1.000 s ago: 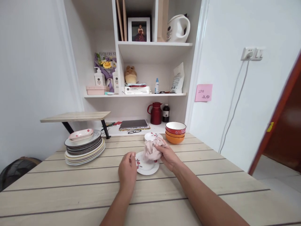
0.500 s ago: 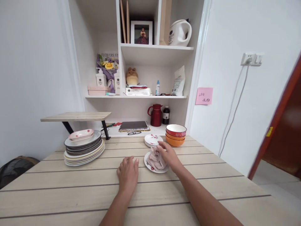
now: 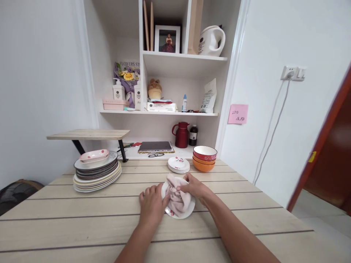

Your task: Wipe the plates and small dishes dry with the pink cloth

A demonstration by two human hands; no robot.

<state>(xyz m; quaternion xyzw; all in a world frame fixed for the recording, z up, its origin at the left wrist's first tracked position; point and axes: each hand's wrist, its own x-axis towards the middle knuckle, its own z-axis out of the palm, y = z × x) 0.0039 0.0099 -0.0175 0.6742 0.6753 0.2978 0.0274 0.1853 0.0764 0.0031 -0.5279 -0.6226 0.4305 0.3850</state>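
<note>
A small white plate [image 3: 189, 211] with red flowers is in front of me, a crumpled pale pink cloth [image 3: 178, 201] lying in it. My left hand [image 3: 151, 205] grips the plate's left rim, thumb over the edge; its other fingers reach along the outside. At the right rim, my right hand [image 3: 196, 189] is closed on the plate, its thumb reaching in against the cloth. Just behind stands a short stack of matching small plates [image 3: 178, 164]. Whether the held plate is lifted off the table cannot be made out.
Nested bowls [image 3: 204, 159], red over orange, stand at the back right. A tall stack of larger plates [image 3: 95, 175] with a pink dotted dish [image 3: 94, 156] on top is at left, by a small raised stand [image 3: 89, 134]. Behind are a red jug [image 3: 181, 135] and eyeglasses [image 3: 156, 155].
The plate with the cloth has come nearer to me and slightly left. My left hand has moved right onto its rim; my right hand has shifted from over the cloth to the right rim.
</note>
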